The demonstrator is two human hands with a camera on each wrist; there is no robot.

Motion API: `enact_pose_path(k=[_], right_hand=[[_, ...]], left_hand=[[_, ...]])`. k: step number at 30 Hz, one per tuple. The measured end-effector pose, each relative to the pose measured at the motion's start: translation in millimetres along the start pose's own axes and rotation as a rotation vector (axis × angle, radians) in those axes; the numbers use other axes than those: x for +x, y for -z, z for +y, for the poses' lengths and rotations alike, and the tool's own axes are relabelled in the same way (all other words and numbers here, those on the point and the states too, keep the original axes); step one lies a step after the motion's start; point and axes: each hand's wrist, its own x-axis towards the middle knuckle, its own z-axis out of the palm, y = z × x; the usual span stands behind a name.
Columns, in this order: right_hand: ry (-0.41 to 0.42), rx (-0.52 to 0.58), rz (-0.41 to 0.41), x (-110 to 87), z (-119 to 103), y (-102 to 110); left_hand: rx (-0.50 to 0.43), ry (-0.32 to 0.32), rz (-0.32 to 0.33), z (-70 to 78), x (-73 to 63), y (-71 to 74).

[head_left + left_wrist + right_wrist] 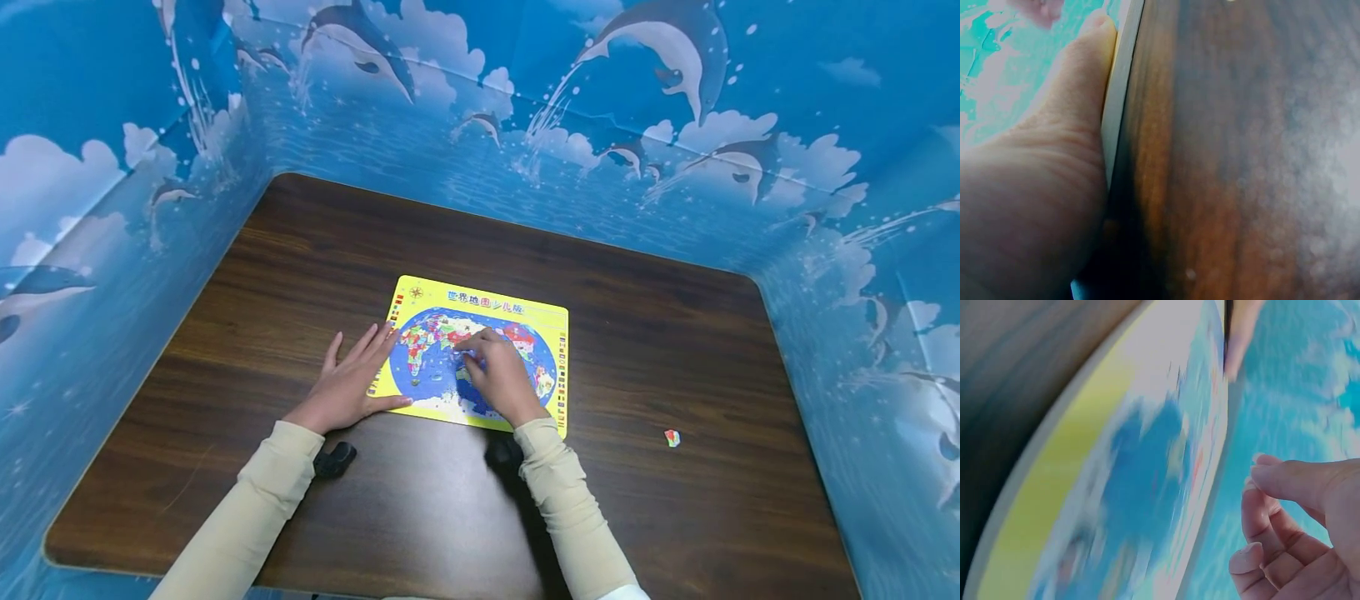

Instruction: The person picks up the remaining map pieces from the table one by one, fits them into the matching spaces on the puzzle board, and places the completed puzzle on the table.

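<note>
A yellow-bordered world map board [480,417] with Chinese lettering lies on the table. My left hand [348,387] rests over its left edge with the fingers spread. In the left wrist view the thumb [1079,75] lies along the board's near edge. Above the middle of the map is my right hand [498,375], its fingers curled. Seen from the right wrist, the thumb [1291,478] comes close to the index fingertip, with no object showing between them. A small multicoloured piece [672,437] lies apart on the table, to the right of the board.
The dark wooden table [637,333] has rounded corners. A blue cloth printed with dolphins and clouds [420,150] surrounds it at the back and sides. Black wrist devices show under the left wrist [335,460] and the right wrist [502,452].
</note>
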Motion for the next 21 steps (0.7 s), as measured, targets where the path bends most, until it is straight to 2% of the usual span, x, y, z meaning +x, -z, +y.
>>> enact_pose_path(k=[9, 17, 21], right_hand=[[-0.23, 0.021, 0.202, -49.2, 58, 50], [-0.402, -0.057, 0.408, -115.9, 114, 88], [-0.528, -0.114, 0.487, -150.1, 136, 103]], left_hand=[[-0.019, 0.003, -0.003, 1.8, 0.7, -0.2], [-0.036, -0.001, -0.009, 1.1, 3.4, 0.7], [-0.048, -0.005, -0.012, -0.1, 3.4, -0.7]])
